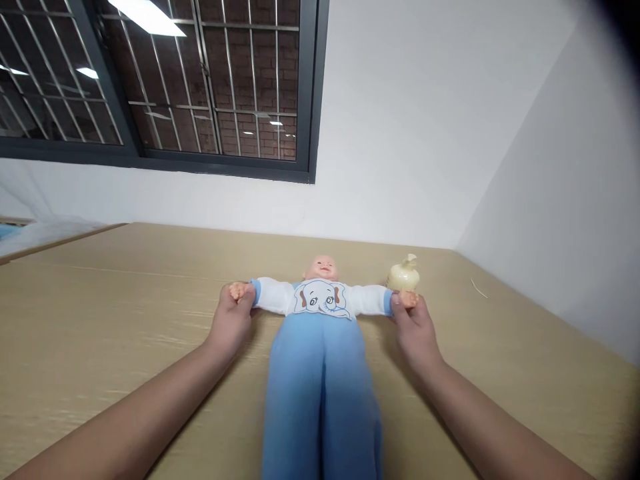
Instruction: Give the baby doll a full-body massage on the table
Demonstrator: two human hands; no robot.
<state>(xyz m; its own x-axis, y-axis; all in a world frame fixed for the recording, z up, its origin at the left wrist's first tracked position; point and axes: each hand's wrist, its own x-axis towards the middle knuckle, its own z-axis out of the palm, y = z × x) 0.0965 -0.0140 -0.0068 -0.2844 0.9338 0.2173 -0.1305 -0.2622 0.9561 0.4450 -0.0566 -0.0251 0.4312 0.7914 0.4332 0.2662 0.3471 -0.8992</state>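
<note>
On its back lies a baby doll (324,268), its head toward the wall and both arms stretched out sideways. It wears a white top (273,295) with blue cuffs and an elephant print, and light blue trousers (320,387). My left hand (233,313) is closed around the doll's hand and cuff at the left. At the right, my right hand (415,325) grips the doll's other hand at its blue cuff. Just behind that hand stands a pale yellow pump bottle (404,275). The doll's feet are out of frame.
The doll rests on a wide tan wooden surface (150,320) that meets a white wall (400,133) at the back. A thin pale strand (479,288) lies at the right. Clear plastic sheeting (50,230) shows at the far left, below a barred window (215,80).
</note>
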